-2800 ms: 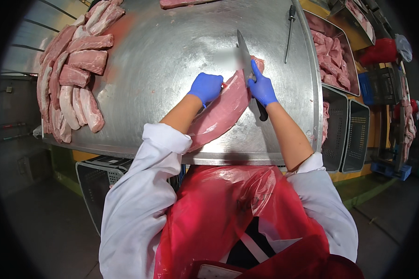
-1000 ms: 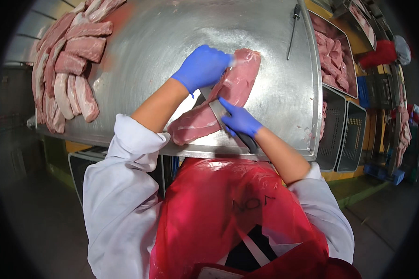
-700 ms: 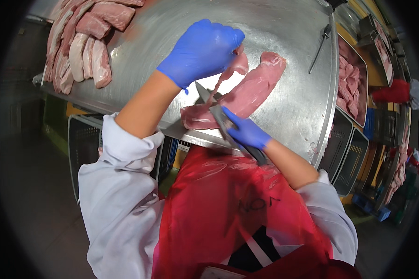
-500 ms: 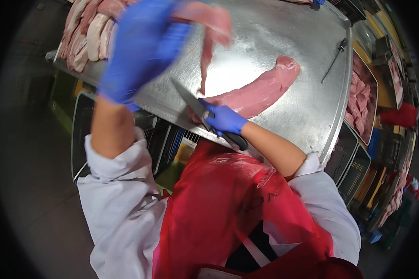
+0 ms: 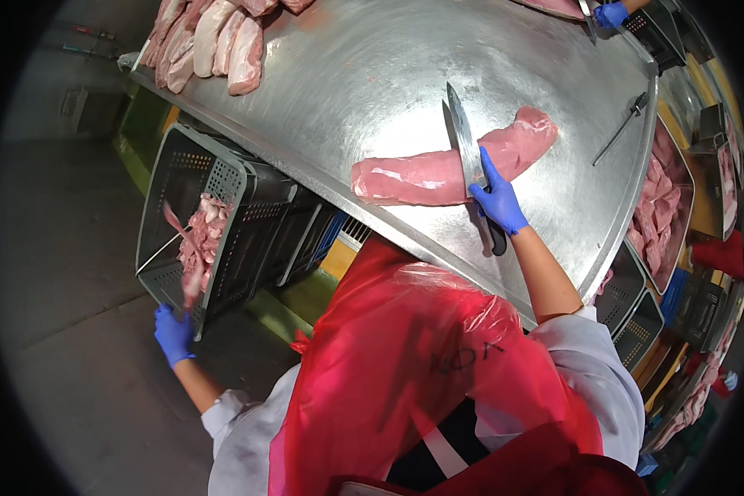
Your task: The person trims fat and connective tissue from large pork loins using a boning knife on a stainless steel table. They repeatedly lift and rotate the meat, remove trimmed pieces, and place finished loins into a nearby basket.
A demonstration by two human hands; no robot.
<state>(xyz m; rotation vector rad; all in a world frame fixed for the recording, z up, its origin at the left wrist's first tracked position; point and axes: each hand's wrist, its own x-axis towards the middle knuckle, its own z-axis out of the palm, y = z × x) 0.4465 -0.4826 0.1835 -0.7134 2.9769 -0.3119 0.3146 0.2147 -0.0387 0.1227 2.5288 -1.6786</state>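
- Our left hand (image 5: 173,332) has swung down off the desk (image 5: 372,74) – it now holds a thin pink meat strip (image 5: 192,266) by the grey plastic crate (image 5: 192,223).
- Our right hand (image 5: 497,198) grips the long steel knife (image 5: 464,149) on the long pink meat piece (image 5: 438,169).

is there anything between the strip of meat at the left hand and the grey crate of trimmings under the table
Nothing visible blocks it. The left hand is beside the grey crate, and the meat strip hangs blurred just above it, at the crate's open side, where trimmings already lie.

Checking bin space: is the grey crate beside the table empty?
No. The crate holds pink meat scraps at its bottom.
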